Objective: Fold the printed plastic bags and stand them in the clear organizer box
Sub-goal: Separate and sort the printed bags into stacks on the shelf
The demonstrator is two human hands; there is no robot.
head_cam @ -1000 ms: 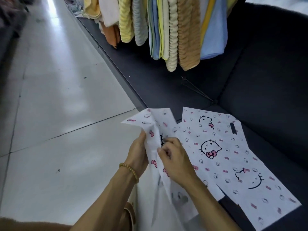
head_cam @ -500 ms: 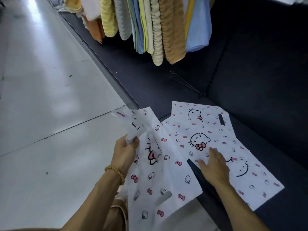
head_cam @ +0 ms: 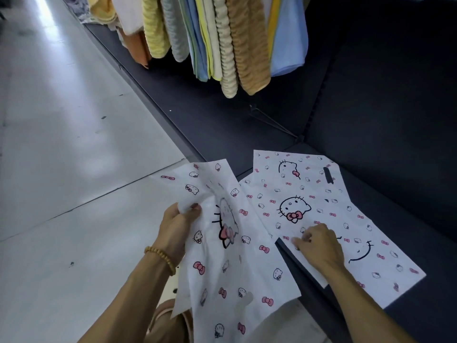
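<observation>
A pale tiled floor (head_cam: pixel 74 169) fills the left half of the view. A dark sofa (head_cam: pixel 371 120) fills the right, with its seat running toward the camera. Towels (head_cam: pixel 222 40) in yellow, grey, blue, cream and tan hang in a row across the top, in front of the sofa back.

On the seat lie flat bags (head_cam: pixel 309 201), white plastic printed with cartoon cat faces and pink bows. At least two overlap there, spread out and unfolded; the nearest reaches the seat's front edge. One shows a dark handle slot near its far end.

A held bag (head_cam: pixel 230 256) of the same print hangs in the air over the floor, just left of the seat edge, creased and loose, not yet folded.

The person's left hand (head_cam: pixel 178 219) grips that bag's upper left edge, fingers and thumb curled round a bunch of plastic. A bead bracelet (head_cam: pixel 160 258) circles that wrist.

The right hand (head_cam: pixel 319 246) rests on the nearest flat bag, fingers bent, tips on the plastic near its edge. Whether they pinch the sheet or only press it cannot be told.

No clear organizer box appears anywhere in view, and no folded bag either. By this evidence the task looks to be at its start: every visible bag remains to be folded and stood in the box.
</observation>
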